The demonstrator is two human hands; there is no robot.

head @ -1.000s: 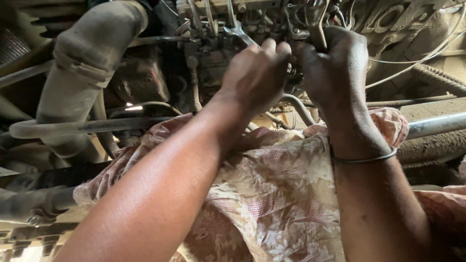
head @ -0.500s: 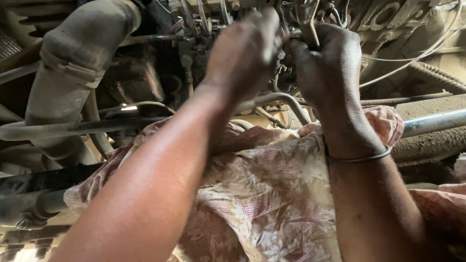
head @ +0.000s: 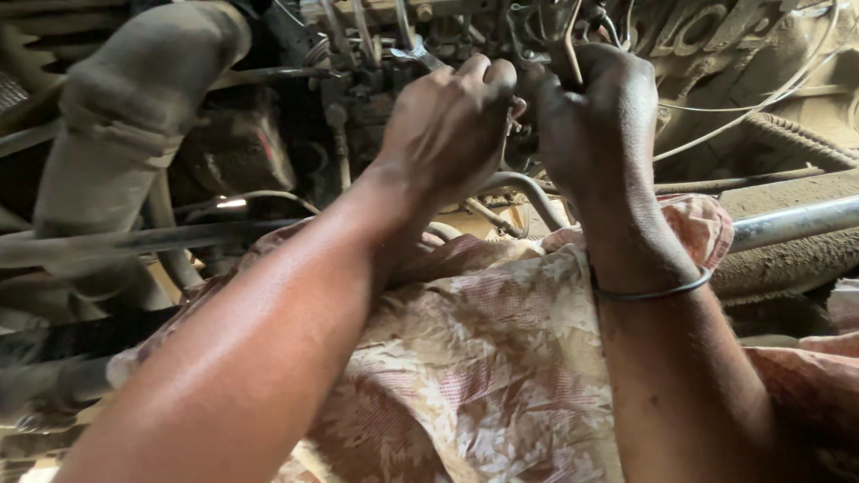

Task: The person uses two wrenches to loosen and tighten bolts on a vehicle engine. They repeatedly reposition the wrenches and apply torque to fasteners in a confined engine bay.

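My left hand [head: 452, 125] is closed around the handle of a metal spanner [head: 413, 55], whose open jaw sticks out above my knuckles toward the engine's pipe fittings. Beside it, my right hand [head: 595, 121] grips a greasy part deep among thin metal pipes [head: 573, 36]; what exactly it holds is hidden by the fingers. A thin dark bangle [head: 649, 291] circles my right wrist. Both hands are close together, almost touching, against the grimy engine block [head: 376, 98].
A patterned pink and cream cloth [head: 483, 358] lies under my forearms. A large dirty hose [head: 134, 98] runs down at the left. A steel bar [head: 792, 222] crosses at the right, with thin cables [head: 761, 98] above it and a curved pipe [head: 528, 190] below the hands.
My left hand has swung the spanner, rising half a second ago and now lower and further left again. The right hand has stayed gripping the same spot.
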